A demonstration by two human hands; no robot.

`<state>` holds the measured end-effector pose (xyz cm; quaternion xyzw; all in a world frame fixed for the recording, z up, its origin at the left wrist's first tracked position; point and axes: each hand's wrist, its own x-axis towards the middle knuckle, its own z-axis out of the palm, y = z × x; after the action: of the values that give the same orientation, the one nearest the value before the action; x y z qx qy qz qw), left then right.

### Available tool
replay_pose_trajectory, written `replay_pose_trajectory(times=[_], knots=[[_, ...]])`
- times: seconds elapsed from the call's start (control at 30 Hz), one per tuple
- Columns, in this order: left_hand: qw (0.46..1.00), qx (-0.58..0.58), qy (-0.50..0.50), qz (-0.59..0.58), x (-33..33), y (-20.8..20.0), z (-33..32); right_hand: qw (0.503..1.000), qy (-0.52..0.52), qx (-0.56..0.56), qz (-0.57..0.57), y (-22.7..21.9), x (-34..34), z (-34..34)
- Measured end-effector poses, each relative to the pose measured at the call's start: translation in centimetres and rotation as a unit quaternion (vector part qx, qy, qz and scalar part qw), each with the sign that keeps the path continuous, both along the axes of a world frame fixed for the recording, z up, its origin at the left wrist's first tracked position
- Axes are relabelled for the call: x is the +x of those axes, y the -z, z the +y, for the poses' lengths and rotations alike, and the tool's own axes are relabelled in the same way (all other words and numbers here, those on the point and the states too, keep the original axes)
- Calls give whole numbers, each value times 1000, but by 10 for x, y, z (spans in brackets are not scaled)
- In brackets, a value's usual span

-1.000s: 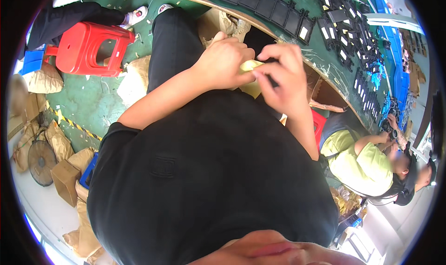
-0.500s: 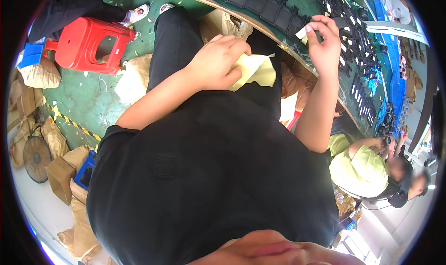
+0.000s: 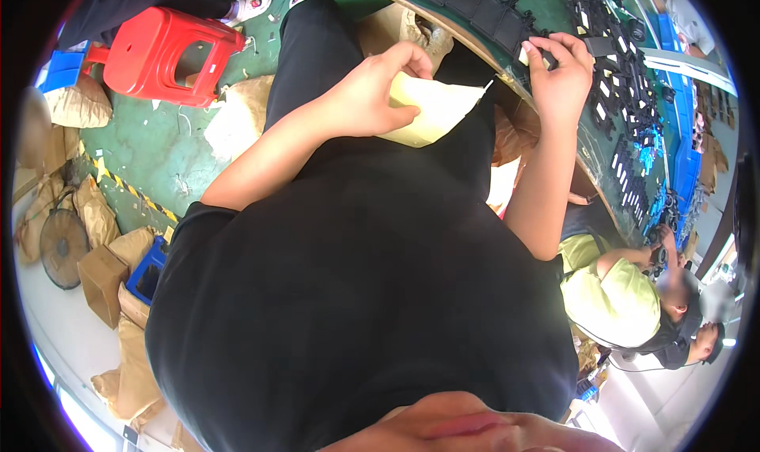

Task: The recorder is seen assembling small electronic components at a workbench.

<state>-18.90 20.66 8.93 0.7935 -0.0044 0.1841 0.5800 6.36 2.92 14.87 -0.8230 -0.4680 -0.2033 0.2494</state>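
My left hand (image 3: 368, 96) grips a pale yellow sheet (image 3: 443, 113) between thumb and fingers, above my lap. The sheet is bent, and its pointed far corner reaches toward the table edge. Over the green-topped table my right hand (image 3: 562, 80) pinches a small pale piece (image 3: 524, 55), like a sticker, between thumb and fingertips. The piece is beside a row of flat black plastic parts (image 3: 483, 10); whether it touches them I cannot tell. More black parts with white patches (image 3: 606, 96) lie past my right hand.
Along the far side of the table run blue bins (image 3: 687, 159). A person in a yellow-green shirt (image 3: 613, 298) sits at the right. On the floor at left stand a red stool (image 3: 146, 60), paper sacks (image 3: 79, 104), a fan (image 3: 63, 248) and a cardboard box (image 3: 103, 282).
The yellow sheet has swung toward the right and spread out more in my left hand. My right hand stays at the black parts with the small pale piece.
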Motion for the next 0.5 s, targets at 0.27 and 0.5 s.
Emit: replay_pose_trajectory(times=[0.27,0.5], knots=[[958,-284,-6,39,-6,6,-23,939,-189,106,267,-23,-110,3],[992,-96,-62,44,-5,-2,-35,968,-168,21,187,3,-135,2]])
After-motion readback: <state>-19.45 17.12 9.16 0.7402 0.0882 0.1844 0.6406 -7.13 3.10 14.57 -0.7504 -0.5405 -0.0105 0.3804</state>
